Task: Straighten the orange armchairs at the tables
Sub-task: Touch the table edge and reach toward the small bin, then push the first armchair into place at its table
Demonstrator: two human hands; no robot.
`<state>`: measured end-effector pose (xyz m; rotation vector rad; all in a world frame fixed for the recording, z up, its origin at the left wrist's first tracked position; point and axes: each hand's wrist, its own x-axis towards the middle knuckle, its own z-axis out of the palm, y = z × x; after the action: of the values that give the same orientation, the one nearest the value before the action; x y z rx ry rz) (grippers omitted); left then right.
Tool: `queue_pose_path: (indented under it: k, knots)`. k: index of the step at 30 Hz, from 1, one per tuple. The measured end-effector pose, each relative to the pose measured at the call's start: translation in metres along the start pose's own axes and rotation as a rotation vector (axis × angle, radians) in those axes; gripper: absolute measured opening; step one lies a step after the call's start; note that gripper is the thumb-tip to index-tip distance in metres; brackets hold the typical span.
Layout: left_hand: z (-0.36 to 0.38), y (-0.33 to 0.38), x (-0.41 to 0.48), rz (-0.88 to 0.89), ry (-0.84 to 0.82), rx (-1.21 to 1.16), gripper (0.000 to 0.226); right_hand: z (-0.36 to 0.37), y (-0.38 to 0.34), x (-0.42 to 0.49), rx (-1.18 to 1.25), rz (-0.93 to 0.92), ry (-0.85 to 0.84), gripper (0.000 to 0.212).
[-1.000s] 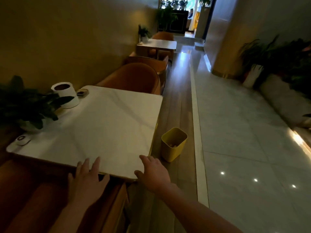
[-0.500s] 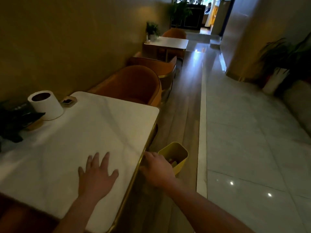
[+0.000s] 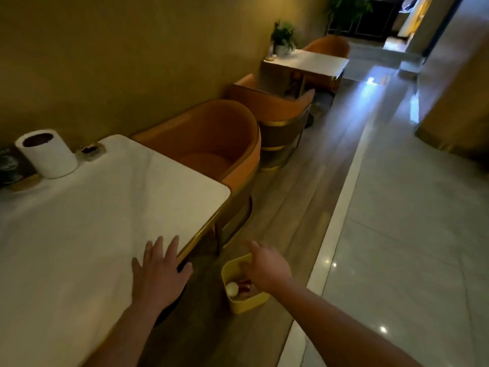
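An orange armchair stands at the far side of the white marble table, its seat facing the table. Back to back with it is a second orange armchair, which belongs to the far table. A third orange chair shows behind that table. My left hand lies flat and open on the near table's edge. My right hand hovers with fingers apart above a yellow bin on the floor. Neither hand touches a chair.
A paper roll and a small dark item sit on the near table by the wall. The bin holds some rubbish. A potted plant stands on the far table. A wooden strip of floor runs beside a tiled aisle at right.
I have moved forward along the table's side. My left hand slid along the tabletop toward its aisle edge; my right hand left the table's edge and now hangs over the bin.
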<state>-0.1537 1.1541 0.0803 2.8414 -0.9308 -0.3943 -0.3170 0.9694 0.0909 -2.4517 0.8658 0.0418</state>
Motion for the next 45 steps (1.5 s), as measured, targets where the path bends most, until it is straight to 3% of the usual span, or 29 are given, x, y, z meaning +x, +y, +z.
queue_pose_path:
  k: [16,21,29,35,45]
  knots:
    - [0.041,0.14,0.163,-0.334,-0.026,-0.08,0.076,-0.086,0.15,0.227,-0.106,-0.198,-0.256,0.059]
    - [0.043,0.173,0.198,-0.473,-0.036,-0.088,0.077,-0.108,0.161,0.3,-0.162,-0.301,-0.338,0.054]
    - [0.065,0.241,0.262,-0.768,0.026,-0.159,0.075,-0.124,0.187,0.461,-0.229,-0.652,-0.464,0.055]
    - [0.068,0.293,0.293,-0.983,0.099,-0.199,0.071,-0.136,0.181,0.56,-0.399,-0.812,-0.578,0.052]
    - [0.065,0.32,0.393,-1.118,0.157,-0.35,0.07,-0.133,0.138,0.67,-0.506,-0.978,-0.637,0.055]
